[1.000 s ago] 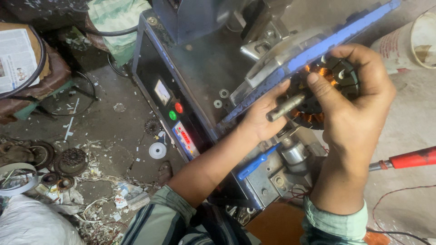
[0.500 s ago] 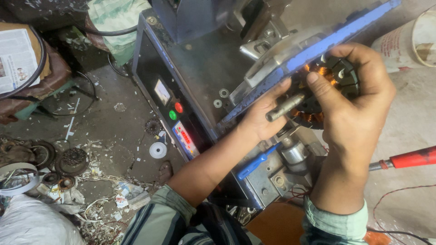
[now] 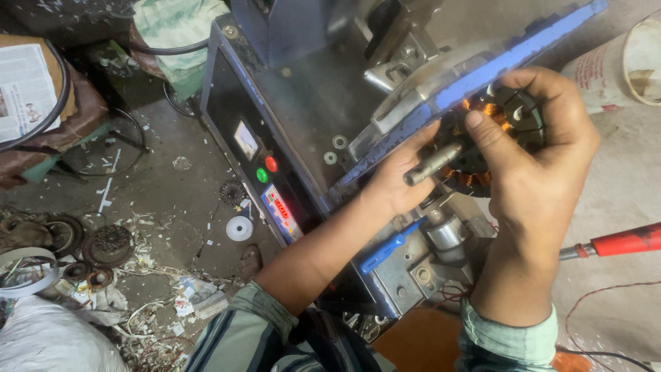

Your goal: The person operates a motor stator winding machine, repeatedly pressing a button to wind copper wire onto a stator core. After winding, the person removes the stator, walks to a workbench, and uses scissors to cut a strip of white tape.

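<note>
Both my hands hold a round motor stator (image 3: pixel 513 114) with copper windings, up against a blue-edged machine plate (image 3: pixel 475 79). My right hand (image 3: pixel 537 165) wraps over the stator from the right, thumb pointing at its centre. My left hand (image 3: pixel 399 172) supports it from below left, fingers beside a short grey metal shaft (image 3: pixel 432 164) that sticks out of the stator's middle. Much of the stator is hidden behind my fingers.
The grey-blue machine (image 3: pixel 303 117) has a side panel with a green button (image 3: pixel 261 175), a red button (image 3: pixel 271 164) and a small display. A red-handled tool (image 3: pixel 623 241) lies at right. A white bucket (image 3: pixel 620 62) stands at top right. Gears and scraps (image 3: pixel 103 248) litter the floor at left.
</note>
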